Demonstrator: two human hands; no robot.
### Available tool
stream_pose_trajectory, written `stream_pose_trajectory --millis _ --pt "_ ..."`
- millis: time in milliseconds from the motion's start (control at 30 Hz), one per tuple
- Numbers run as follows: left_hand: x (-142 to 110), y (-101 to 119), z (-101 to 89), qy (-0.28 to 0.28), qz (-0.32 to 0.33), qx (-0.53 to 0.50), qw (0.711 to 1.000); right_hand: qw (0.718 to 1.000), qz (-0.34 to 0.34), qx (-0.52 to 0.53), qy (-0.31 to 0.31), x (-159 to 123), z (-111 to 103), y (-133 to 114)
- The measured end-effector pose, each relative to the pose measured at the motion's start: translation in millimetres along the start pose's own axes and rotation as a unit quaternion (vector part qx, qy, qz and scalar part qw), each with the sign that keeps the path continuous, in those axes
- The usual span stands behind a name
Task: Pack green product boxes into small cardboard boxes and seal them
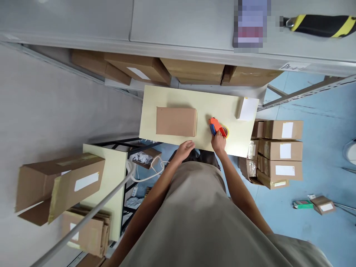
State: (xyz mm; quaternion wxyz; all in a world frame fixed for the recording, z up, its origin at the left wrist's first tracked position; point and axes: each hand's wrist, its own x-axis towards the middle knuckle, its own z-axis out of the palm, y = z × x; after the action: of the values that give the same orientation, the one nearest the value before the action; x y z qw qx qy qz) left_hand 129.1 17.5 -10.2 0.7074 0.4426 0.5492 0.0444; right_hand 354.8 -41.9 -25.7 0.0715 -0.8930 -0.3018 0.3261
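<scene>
A closed brown cardboard box [175, 121] lies on the pale yellow tabletop [204, 97]. Just in front of its near right corner is my left hand [185, 150], fingers loosely stretched out and nothing visible in them. It rests at or just over the table's near edge; I cannot tell whether it touches. To the right of the box, my right hand [218, 142] is wrapped round an orange tape dispenser [217, 125] with blue and yellow parts. The dispenser is apart from the box, over the tabletop.
A white box [247, 108] stands at the table's far right corner. Brown boxes [194, 71] fill the shelf behind. Stacked cartons [286, 148] stand on the floor at right. An open carton [59, 185] sits at left near a grey pole [91, 209]. A yellow-black tool [319, 26] lies above.
</scene>
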Motion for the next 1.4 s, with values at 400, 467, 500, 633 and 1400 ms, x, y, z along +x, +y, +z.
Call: stream_pose_trajectory --millis 400,467,500,633,1400 --pt "-47 20 46.6 0.021 0.205 0.059 0.977 0.863 -0.066 0.475 -0.156 -102 -23 -4" --pt "-59 11 44.6 0.014 0.202 0.057 0.978 0.865 -0.055 0.469 -0.169 -110 -18 -3" --pt "-65 5 43.6 0.009 0.199 0.058 0.978 0.865 -0.049 0.467 -0.178 -113 -15 0" --pt "-79 -24 41.8 -0.018 0.172 0.067 0.983 0.869 -0.033 0.447 -0.211 -121 3 20" --pt "-103 -74 15.3 -0.069 0.084 -0.132 0.985 0.893 -0.194 0.109 -0.391 -163 -32 90"
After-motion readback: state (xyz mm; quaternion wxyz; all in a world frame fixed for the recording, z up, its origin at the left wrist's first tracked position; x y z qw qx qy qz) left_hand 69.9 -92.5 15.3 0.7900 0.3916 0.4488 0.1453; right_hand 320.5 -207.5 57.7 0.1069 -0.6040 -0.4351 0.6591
